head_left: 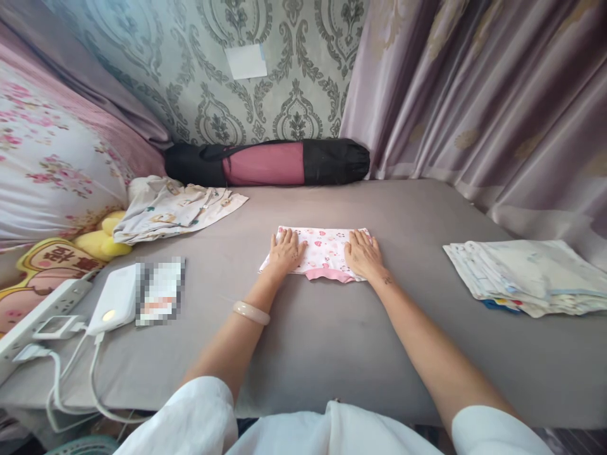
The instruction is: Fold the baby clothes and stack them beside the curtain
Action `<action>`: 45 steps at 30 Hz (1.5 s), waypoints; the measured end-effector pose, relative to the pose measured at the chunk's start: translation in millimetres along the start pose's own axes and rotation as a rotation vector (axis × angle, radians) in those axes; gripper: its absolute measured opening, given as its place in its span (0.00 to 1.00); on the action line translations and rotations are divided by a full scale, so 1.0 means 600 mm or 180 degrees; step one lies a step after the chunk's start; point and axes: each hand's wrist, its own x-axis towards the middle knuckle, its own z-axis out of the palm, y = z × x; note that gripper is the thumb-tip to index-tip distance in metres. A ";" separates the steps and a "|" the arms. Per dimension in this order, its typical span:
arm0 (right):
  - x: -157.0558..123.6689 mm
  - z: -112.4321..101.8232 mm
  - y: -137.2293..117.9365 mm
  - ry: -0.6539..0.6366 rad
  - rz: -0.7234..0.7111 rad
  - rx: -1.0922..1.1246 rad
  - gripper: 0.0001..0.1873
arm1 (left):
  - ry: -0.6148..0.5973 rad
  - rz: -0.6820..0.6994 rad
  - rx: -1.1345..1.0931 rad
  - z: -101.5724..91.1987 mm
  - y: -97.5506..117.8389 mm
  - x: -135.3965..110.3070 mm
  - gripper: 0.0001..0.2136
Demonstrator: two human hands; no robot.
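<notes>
A small folded garment [325, 251], white with pink and red prints and a pink band along its near edge, lies flat in front of me. My left hand [285, 251] presses on its left end, palm down with fingers stretched out. On the right end rests my right hand [363, 254], likewise flat and open. Neither hand grips the cloth; both touch it from above. What lies under the palms is hidden.
Folded light cloths [531, 275] are stacked on the grey sheet at right. Toward the left lie a crumpled printed garment [175, 212], a white power bank [115, 300], a power strip [45, 316] with cables and a yellow plush [102, 239]. A black-and-pink rolled bag [263, 163] lines the wall.
</notes>
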 end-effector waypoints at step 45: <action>-0.016 -0.001 -0.049 0.0133 -0.0070 0.0159 0.33 | 0.0648 0.0159 -0.0299 -0.005 -0.087 -0.095 0.24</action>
